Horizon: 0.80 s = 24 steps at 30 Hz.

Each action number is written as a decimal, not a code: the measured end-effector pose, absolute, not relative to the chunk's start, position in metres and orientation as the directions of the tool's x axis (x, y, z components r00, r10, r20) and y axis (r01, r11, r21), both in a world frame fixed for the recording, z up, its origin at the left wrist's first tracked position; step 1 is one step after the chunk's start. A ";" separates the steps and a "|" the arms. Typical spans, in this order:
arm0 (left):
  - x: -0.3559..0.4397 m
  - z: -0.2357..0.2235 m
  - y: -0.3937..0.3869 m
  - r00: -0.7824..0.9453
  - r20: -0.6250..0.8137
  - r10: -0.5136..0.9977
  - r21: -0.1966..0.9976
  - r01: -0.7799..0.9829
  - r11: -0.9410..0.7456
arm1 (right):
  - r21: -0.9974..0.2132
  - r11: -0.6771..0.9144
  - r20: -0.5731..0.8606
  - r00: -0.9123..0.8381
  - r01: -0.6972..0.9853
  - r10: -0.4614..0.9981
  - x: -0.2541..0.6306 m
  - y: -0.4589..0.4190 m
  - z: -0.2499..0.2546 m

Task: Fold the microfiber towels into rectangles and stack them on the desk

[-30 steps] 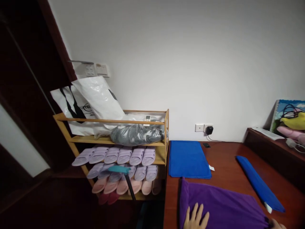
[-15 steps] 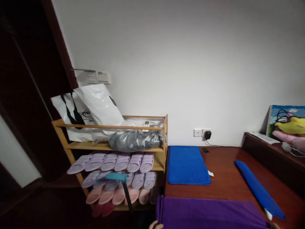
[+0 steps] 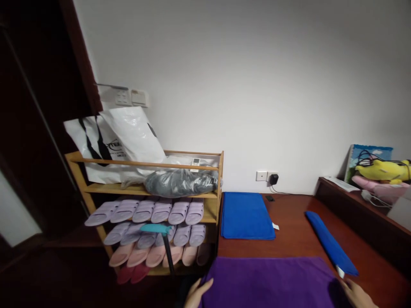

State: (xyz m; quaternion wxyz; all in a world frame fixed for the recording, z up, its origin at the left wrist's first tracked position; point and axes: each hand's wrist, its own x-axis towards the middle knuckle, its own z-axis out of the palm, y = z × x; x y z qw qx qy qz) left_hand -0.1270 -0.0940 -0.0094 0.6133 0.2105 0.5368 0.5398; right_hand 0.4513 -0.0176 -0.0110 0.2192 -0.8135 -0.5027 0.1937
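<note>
Clasping purple cloth (image 3: 266,282) edges, left grip (image 3: 198,292) and right grip (image 3: 357,294) closed; white bag (image 3: 105,173) partly reading "YTE"

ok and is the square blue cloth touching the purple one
Apart: in the head view, a strip of bare brown tabletop shows between the blue cloth's near edge and the purple cloth's far edge.

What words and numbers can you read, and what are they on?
"YTE": black letters on the white bag, partly covered.
Smaller print under them: too blurred.
The little white gadget, the paper and the white tags: too small or blurred to read.
</note>
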 end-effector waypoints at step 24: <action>-0.126 0.049 -0.026 -0.373 -0.228 0.899 0.973 -0.114 0.200 | -0.180 -0.129 0.391 0.191 0.975 0.900 0.435 0.010 -0.039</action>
